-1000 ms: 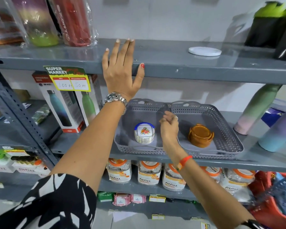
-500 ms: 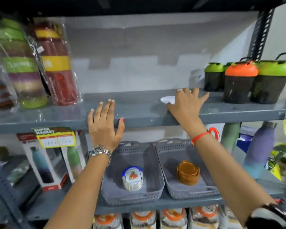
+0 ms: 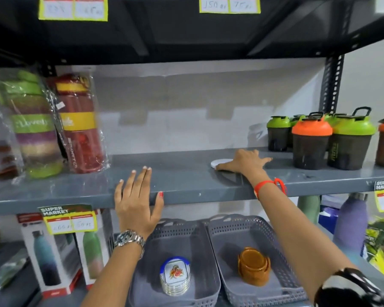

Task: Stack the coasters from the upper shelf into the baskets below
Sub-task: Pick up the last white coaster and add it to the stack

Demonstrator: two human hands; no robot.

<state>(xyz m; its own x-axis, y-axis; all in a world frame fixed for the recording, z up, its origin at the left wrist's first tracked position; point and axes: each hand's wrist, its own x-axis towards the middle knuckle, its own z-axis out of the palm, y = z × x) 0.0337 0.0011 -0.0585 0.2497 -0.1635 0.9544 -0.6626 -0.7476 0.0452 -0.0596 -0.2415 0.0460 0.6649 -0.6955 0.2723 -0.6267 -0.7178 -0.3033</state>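
Observation:
A white round coaster lies flat on the grey upper shelf. My right hand rests on top of it, fingers spread, covering most of it. My left hand lies flat and open against the shelf's front edge, holding nothing. Below stand two grey perforated baskets. The left basket holds a stack of white coasters with blue rims and a floral print. The right basket holds a stack of brown coasters.
Wrapped bottles stand at the upper shelf's left, shaker bottles with green and orange lids at its right. Boxed bottles sit left of the baskets, tall bottles to their right. Price tags hang on the shelf edges.
My right hand rose from the baskets to the upper shelf and settled onto the white coaster. The view tilted upward. My left hand stayed on the shelf edge.

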